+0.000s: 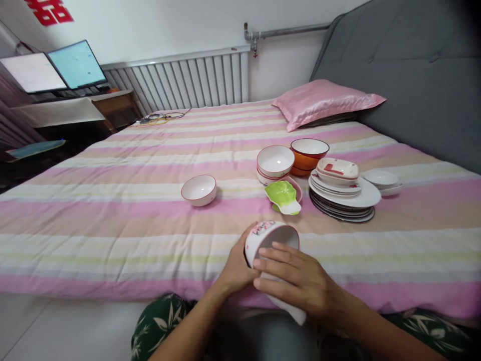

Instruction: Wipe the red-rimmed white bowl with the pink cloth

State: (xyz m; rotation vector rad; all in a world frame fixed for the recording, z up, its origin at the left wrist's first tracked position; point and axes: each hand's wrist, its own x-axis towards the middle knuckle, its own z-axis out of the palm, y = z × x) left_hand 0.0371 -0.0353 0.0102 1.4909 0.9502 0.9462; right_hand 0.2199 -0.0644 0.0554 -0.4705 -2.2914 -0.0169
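My left hand (239,263) grips a white bowl (257,245) with a red rim and a pink printed pattern, tilted on its side just above the near edge of the bed. A white cloth (292,308), perhaps a paper wipe, hangs under my right hand (304,281). The fingers of that hand lie across the bowl's mouth and press the cloth to it, and they hide part of the bowl. Farther off to the left, a similar bowl (199,190) stands upright alone on the striped sheet (143,230).
Beyond my hands are stacked red-rimmed bowls (275,161), orange bowls (300,163), a green leaf-shaped dish (282,195), a plate stack (370,196) topped by a rectangular dish (338,169), and small saucers (381,179). A pink pillow (326,103) lies by the grey headboard (406,65).
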